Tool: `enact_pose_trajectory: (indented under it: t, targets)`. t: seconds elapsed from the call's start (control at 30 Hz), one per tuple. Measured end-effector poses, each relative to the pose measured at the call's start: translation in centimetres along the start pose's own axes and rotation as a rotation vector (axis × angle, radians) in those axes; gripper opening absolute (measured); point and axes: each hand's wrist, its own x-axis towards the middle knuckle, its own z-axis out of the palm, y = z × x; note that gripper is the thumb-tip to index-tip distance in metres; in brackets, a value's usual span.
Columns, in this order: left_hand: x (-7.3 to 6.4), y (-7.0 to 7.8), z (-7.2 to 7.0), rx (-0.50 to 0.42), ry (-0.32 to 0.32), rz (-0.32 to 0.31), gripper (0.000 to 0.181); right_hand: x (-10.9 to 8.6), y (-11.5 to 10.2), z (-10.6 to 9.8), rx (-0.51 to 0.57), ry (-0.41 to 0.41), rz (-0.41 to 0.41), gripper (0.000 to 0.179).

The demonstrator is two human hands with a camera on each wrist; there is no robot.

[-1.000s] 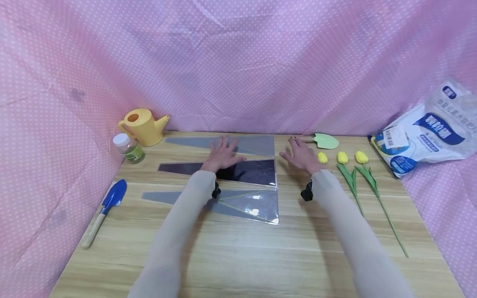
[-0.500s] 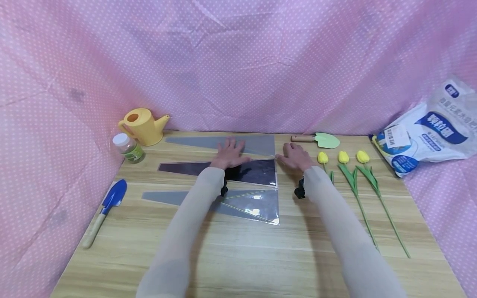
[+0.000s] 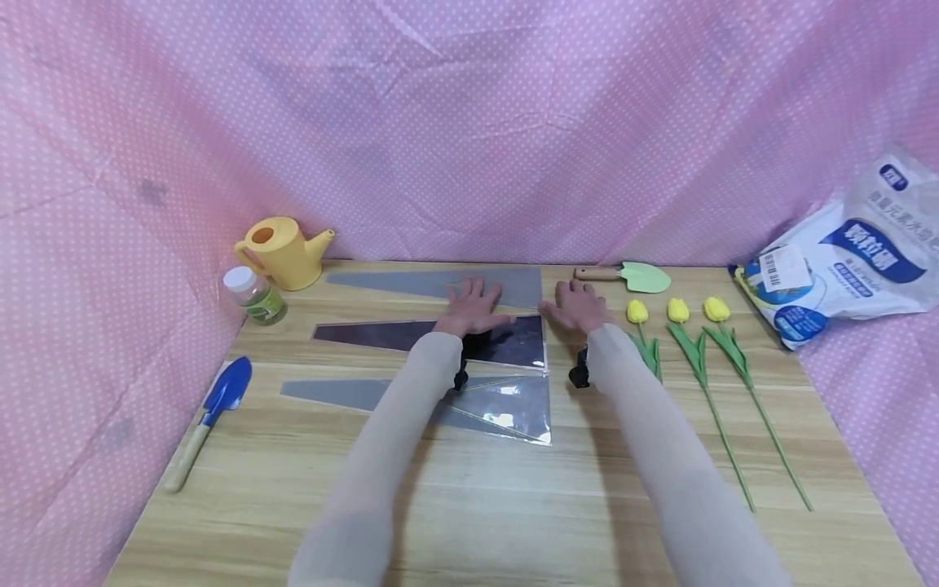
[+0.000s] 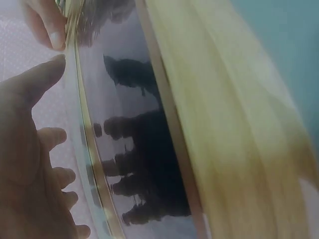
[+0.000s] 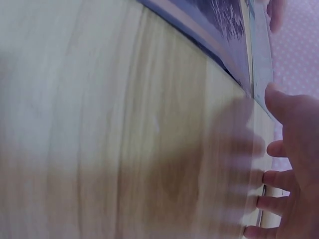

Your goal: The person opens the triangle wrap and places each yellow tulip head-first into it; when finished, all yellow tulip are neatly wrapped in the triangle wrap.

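Observation:
Three long tapered plastic flower sleeves lie flat in rows: a grey far sleeve (image 3: 513,283), a dark middle sleeve (image 3: 513,341) and a grey near sleeve (image 3: 506,408) with a shiny clear front. My left hand (image 3: 472,311) is spread palm down over the far and middle sleeves, holding nothing. In the left wrist view its fingers (image 4: 55,138) are apart above the dark film; whether they touch is unclear. My right hand (image 3: 577,308) is beside the wide end of the far sleeve, fingers bent slightly down to the table, thumb (image 5: 276,99) near the sleeve's corner.
A green trowel (image 3: 644,277) lies behind the right hand. Three yellow tulips (image 3: 678,310) and a fertilizer bag (image 3: 851,253) are at right. At left are a yellow watering can (image 3: 284,253), a capped jar (image 3: 257,295) and a blue trowel (image 3: 227,385). Pink cloth (image 3: 469,122) hangs behind.
My left hand has slid right and slightly nearer across the sleeves. My right hand has shifted left, off the green trowel's handle, toward the sleeves' wide ends. The sleeves stay in place.

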Motion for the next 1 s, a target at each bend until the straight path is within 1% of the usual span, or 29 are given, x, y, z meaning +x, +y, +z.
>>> enact_pose_trajectory:
  t: [0.13,0.27,0.43,0.57,0.73,0.87,1.0]
  targets:
    - [0.3,0.9,0.4,0.001,-0.009,0.021,0.084,0.5,-0.3,0.3,-0.008,0.028,0.036,0.071]
    - [0.2,1.7,0.6,0.000,0.005,0.042,0.084,0.9,-0.5,0.8,-0.033,0.046,0.069,0.073]
    - [0.2,1.9,1.0,-0.011,-0.007,0.036,0.083,1.2,-0.7,1.1,-0.080,0.077,0.092,0.074]
    - [0.4,1.8,1.3,-0.011,-0.009,0.036,0.083,1.5,-0.7,1.3,-0.086,0.102,0.112,0.074]
    - [0.5,1.7,1.5,-0.035,-0.016,0.029,0.083,1.9,-0.9,1.3,-0.040,0.115,0.144,0.076]
    - [0.5,1.7,1.4,-0.057,-0.027,0.027,0.083,2.1,-0.9,1.6,0.003,0.145,0.167,0.074]
    - [0.4,1.7,1.3,-0.068,-0.033,0.027,0.083,2.2,-1.1,2.0,0.014,0.176,0.186,0.074]
